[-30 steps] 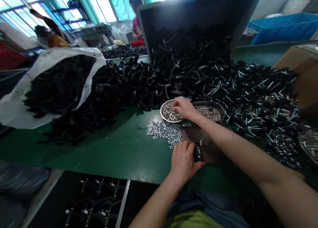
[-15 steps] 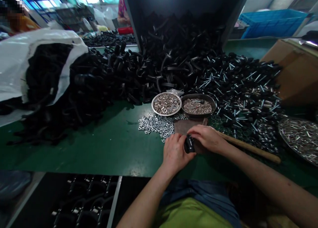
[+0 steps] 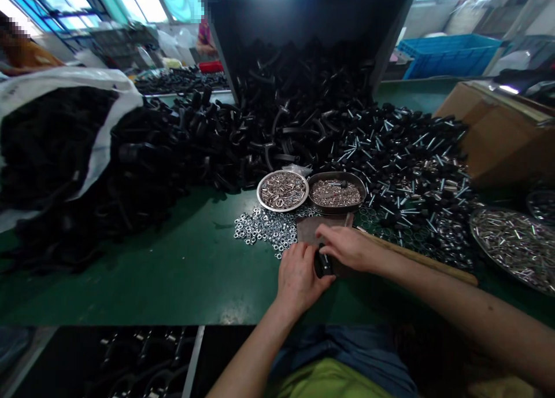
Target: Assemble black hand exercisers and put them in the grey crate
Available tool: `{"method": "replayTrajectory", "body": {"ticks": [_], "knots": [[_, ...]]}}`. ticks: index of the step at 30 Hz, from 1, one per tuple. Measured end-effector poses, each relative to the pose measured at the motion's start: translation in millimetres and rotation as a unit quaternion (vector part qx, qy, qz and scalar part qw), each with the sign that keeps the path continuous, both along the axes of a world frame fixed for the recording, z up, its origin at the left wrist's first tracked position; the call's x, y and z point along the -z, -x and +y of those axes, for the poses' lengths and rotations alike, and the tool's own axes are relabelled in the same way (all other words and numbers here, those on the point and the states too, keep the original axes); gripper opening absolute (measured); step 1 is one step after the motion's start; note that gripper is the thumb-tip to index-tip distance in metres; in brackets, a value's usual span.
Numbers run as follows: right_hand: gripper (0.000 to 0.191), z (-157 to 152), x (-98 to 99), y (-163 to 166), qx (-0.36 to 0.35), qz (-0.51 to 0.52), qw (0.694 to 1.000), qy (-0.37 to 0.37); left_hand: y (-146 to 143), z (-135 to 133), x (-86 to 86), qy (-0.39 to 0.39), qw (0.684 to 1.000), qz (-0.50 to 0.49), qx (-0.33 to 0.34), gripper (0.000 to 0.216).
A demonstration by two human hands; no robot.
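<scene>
My left hand [image 3: 299,276] is closed around a small black part [image 3: 323,265] at the near edge of the green table [image 3: 173,271]. My right hand [image 3: 347,246] has its fingers pinched over the top of the same black part. Both hands rest over a grey metal plate [image 3: 309,227]. Just beyond lie a heap of loose silver nuts [image 3: 260,227], a round silver dish of metal fittings [image 3: 282,190] and a darker dish of small metal bits [image 3: 336,192].
A huge heap of black curved parts [image 3: 182,149] spills from a tipped dark bin [image 3: 312,33]. Black knobs with screws [image 3: 411,155] cover the right. A wooden handle [image 3: 425,259], a cardboard box [image 3: 498,132], a white sack [image 3: 52,132] and other people at the far left.
My right hand left the silver dish and came back to the black part held by my left hand. The view shifted slightly.
</scene>
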State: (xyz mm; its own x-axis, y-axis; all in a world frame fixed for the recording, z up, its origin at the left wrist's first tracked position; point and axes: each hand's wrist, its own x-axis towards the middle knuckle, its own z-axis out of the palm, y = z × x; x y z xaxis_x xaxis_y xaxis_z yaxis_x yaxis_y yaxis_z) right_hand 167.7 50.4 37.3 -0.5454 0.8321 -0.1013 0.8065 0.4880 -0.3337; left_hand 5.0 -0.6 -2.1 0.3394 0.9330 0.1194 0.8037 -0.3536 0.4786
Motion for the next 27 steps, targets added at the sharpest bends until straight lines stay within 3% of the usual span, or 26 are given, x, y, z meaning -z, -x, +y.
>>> {"method": "replayTrajectory", "body": {"ticks": [4, 7, 13, 18, 22, 27], "knots": [[0.022, 57, -9.5, -32, 0.178, -0.087, 0.979, -0.05, 1, -1, -3.0, 0.002, 1.0, -0.001, 0.011, 0.066], [0.018, 95, -4.9, -46, 0.238, -0.133, 0.961, -0.046, 1, -1, -5.3, 0.001, 1.0, 0.007, 0.026, 0.064], [0.019, 114, 12.2, -48, 0.245, -0.147, 0.958, -0.024, 2, 1, -5.4, 0.002, 0.999, 0.008, 0.04, 0.063], [0.024, 112, 13.7, -53, 0.232, -0.144, 0.962, -0.021, 1, 4, -3.9, 0.011, 1.0, -0.011, 0.024, 0.062], [0.016, 114, 15.1, -56, 0.217, -0.124, 0.968, -0.008, -1, 6, -3.9, 0.018, 0.999, -0.032, 0.023, 0.061], [0.008, 116, 16.6, -57, 0.238, -0.069, 0.969, -0.011, -1, 8, -5.1, 0.057, 0.987, -0.15, -0.023, 0.056]]}}
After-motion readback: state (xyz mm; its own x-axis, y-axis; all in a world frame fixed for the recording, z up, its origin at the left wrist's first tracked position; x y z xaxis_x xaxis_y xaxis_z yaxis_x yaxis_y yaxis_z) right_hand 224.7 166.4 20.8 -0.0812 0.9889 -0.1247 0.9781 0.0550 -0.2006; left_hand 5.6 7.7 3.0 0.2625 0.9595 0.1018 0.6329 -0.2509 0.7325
